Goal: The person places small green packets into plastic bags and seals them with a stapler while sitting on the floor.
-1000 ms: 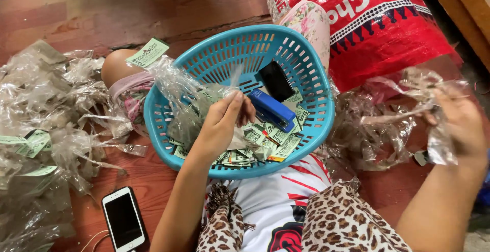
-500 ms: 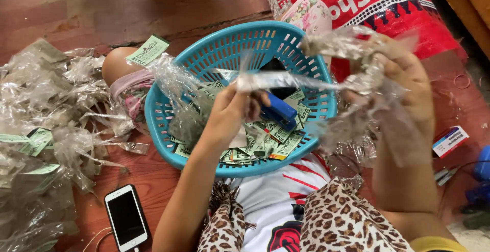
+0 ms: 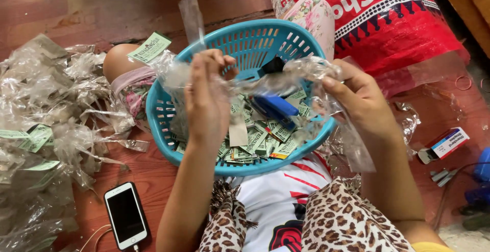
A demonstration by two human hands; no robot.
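Both hands hold one crumpled clear plastic bag [image 3: 278,78] stretched above a turquoise plastic basket [image 3: 240,40]. My left hand [image 3: 206,99] pinches its left end over the basket's left half. My right hand [image 3: 360,96] grips the right end over the basket's right rim. A small paper label [image 3: 238,134] dangles below my left hand. Inside the basket lie several green-and-white paper labels [image 3: 265,137], a blue stapler [image 3: 275,106] and a small black object [image 3: 273,65].
A heap of clear plastic bags with green labels [image 3: 43,124] covers the floor at left. A white phone [image 3: 126,215] on a cable lies at front left. A red printed sack [image 3: 393,19] stands behind. A small box [image 3: 443,145] lies at right.
My right hand swung in from the far right with a plastic bag to above the basket. My left hand rose out of the basket and took the bag's other end.
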